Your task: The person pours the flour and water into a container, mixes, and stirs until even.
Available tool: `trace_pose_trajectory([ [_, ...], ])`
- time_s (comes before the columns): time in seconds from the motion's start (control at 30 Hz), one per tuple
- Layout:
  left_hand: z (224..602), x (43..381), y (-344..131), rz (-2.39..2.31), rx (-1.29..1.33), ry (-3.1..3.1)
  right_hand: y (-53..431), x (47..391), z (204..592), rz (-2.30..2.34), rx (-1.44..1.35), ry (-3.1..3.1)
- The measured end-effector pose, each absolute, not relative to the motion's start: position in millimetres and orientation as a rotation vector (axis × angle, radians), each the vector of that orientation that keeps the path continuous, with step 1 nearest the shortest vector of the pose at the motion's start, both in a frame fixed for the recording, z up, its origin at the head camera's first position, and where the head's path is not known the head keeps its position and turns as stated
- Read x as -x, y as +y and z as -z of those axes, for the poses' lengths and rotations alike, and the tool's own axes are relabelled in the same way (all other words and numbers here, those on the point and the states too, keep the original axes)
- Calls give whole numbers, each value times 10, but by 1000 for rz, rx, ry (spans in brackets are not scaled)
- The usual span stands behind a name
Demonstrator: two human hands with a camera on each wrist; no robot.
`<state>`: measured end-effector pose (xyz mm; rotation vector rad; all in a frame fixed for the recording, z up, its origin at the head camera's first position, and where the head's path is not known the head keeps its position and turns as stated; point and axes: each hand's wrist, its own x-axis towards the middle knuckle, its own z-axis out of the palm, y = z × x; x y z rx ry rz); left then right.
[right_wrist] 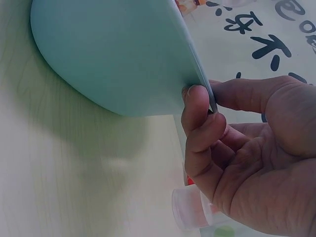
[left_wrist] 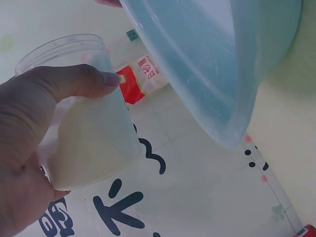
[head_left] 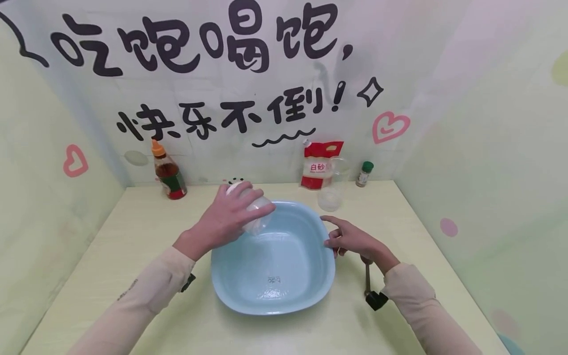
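My left hand (head_left: 230,212) grips a clear plastic jar (head_left: 259,222) around its side, holding it tilted over the far left part of a light blue basin (head_left: 275,266). In the left wrist view the jar (left_wrist: 98,138) holds off-white powder lying against its lower part, and its mouth has no lid. The thumb lies across the jar's side. At the basin's right side, my right hand (head_left: 352,239) pinches the rim. In the right wrist view the thumb (right_wrist: 252,94) is on the inner side and curled fingers are against the outside. The basin's visible floor shows no powder.
A sauce squeeze bottle (head_left: 170,180) with an orange cap stands at the back left. Behind the basin on the right are a red and white sugar pouch (head_left: 312,182), a clear plastic container (head_left: 330,199) and a small green-capped shaker (head_left: 365,175). Walls enclose the table.
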<state>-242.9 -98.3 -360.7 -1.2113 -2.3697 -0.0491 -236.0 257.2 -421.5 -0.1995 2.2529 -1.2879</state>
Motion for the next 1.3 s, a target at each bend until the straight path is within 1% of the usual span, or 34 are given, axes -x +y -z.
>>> trace_pose_trajectory([
  [0.27, 3688, 2414, -917, 24, 1268, -2315, 2566, 2376, 4216, 1283, 184, 2253],
  [0.67, 3643, 2364, -860, -53, 1275, -2316, 2546, 2367, 4210, 1278, 175, 2247],
  [1.3, 3603, 2313, -814, -41, 1276, -2310, 2551, 2383, 4191, 1283, 193, 2242],
])
